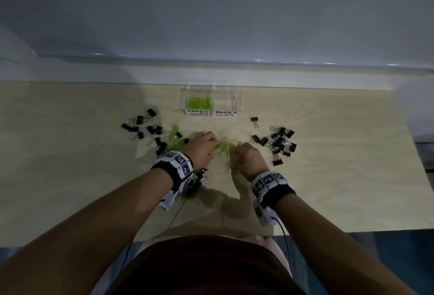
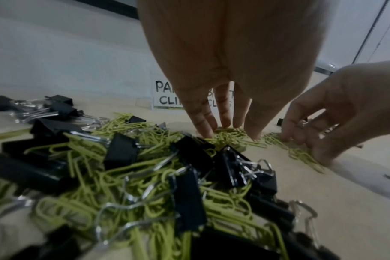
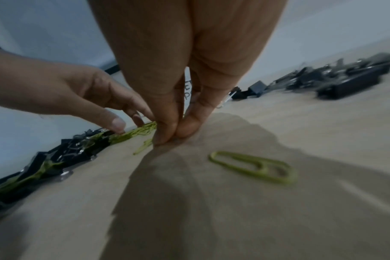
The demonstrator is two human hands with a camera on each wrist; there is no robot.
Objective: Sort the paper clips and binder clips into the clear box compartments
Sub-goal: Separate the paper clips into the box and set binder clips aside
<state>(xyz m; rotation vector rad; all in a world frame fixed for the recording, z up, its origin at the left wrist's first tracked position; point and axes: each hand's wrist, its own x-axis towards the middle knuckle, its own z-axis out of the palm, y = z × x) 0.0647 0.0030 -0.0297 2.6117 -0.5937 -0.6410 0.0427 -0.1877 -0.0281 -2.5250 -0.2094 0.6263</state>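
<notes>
A clear box [image 1: 237, 97] stands at the table's far middle. Its left compartment, labelled PAPER CLIPS, holds green paper clips [image 1: 199, 102]; the right one, labelled BINDER CLIPS [image 1: 226, 113], looks empty. A strand of loose green paper clips [image 1: 223, 147] lies between my hands. My left hand [image 1: 212, 141] has its straight fingers [image 2: 204, 126] touching these clips [image 2: 229, 136]. My right hand [image 3: 174, 136] pinches thumb against finger at the table, on the clips' edge [image 3: 145, 146]. Under my left wrist lies a mixed heap of green clips and black binder clips [image 2: 189, 197].
Black binder clips lie in a scatter at the left [image 1: 145, 127] and a pile at the right [image 1: 280, 143], with a single one [image 1: 254, 121] near the box. One green clip [image 3: 254, 167] lies alone under my right palm. A wall borders the table behind the box.
</notes>
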